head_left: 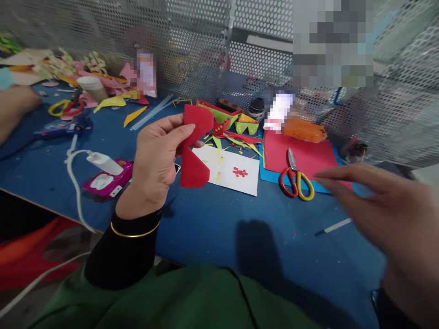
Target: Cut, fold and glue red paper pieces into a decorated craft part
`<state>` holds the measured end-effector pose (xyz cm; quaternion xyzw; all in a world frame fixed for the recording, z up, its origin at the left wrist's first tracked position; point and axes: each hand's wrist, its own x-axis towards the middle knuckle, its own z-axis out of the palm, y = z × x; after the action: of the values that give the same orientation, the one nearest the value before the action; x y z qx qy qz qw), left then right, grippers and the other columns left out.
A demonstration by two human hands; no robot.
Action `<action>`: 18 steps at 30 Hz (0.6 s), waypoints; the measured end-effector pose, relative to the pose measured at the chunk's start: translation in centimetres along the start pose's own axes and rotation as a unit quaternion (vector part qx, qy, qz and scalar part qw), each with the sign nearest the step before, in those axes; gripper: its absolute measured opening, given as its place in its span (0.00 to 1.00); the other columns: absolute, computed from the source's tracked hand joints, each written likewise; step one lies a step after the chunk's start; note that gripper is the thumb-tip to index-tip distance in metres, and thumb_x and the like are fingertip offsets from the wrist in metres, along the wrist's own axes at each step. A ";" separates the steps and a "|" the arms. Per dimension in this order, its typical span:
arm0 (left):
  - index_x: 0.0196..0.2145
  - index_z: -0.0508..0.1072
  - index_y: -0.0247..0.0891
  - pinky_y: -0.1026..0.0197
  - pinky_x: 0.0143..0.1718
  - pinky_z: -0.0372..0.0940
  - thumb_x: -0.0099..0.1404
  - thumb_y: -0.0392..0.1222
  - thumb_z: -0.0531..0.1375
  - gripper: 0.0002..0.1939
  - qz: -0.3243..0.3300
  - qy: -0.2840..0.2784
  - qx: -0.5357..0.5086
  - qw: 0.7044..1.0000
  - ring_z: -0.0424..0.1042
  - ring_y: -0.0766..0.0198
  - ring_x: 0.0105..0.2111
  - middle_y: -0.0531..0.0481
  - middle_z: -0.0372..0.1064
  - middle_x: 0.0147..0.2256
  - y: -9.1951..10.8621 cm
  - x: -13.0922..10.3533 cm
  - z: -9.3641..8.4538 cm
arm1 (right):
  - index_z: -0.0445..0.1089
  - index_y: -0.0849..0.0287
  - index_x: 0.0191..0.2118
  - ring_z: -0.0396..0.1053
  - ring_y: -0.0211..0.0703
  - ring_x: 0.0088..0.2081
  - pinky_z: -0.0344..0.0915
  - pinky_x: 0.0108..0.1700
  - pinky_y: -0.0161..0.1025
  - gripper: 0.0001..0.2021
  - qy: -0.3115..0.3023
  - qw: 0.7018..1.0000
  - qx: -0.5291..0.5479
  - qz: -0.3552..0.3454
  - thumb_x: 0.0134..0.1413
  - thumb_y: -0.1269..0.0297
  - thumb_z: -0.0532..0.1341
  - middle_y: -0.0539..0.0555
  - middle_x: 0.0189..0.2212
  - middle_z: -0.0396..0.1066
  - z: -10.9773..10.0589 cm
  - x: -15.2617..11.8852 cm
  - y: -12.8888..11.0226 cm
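Observation:
A cut red piece (pixel 196 171) with angled notches is pinched between the thumb and fingers of my left hand (pixel 154 157), raised above the blue table. My right hand (pixel 391 210) is at the right, blurred, with thumb and forefinger tips close together; whether anything tiny is between them cannot be made out. Scissors with red and yellow handles (pixel 297 182) lie just left of its fingertips, partly on red sheets (pixel 308 155) over blue ones. Between the hands rests a white card (pixel 245 185) bearing small red and yellow bits.
Green and red cut pieces (pixel 247 125) and scraps lie behind the card. An orange packet (pixel 305 130) sits on the red sheets. At left are a magenta power socket (pixel 109 178), a white cable, a glue gun (pixel 61 129) and another person's hand (pixel 20 105). A perforated metal screen stands behind.

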<state>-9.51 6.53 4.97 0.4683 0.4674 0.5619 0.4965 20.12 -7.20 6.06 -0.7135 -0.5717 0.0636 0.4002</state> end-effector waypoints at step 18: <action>0.39 0.79 0.39 0.63 0.29 0.71 0.59 0.40 0.67 0.09 -0.006 -0.003 -0.039 0.999 0.77 0.65 0.27 0.51 0.79 0.33 -0.7 0.2 0.0 | 0.78 0.56 0.31 0.68 0.39 0.28 0.57 0.30 0.37 0.05 -0.196 0.977 -0.081 0.029 0.51 0.66 0.64 0.50 0.27 0.76 21.5 7.7 -2.0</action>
<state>-9.48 6.76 4.29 0.4476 0.4467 0.5751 0.5190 9.40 10.26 -4.31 -0.7332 -0.6215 0.1671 0.2198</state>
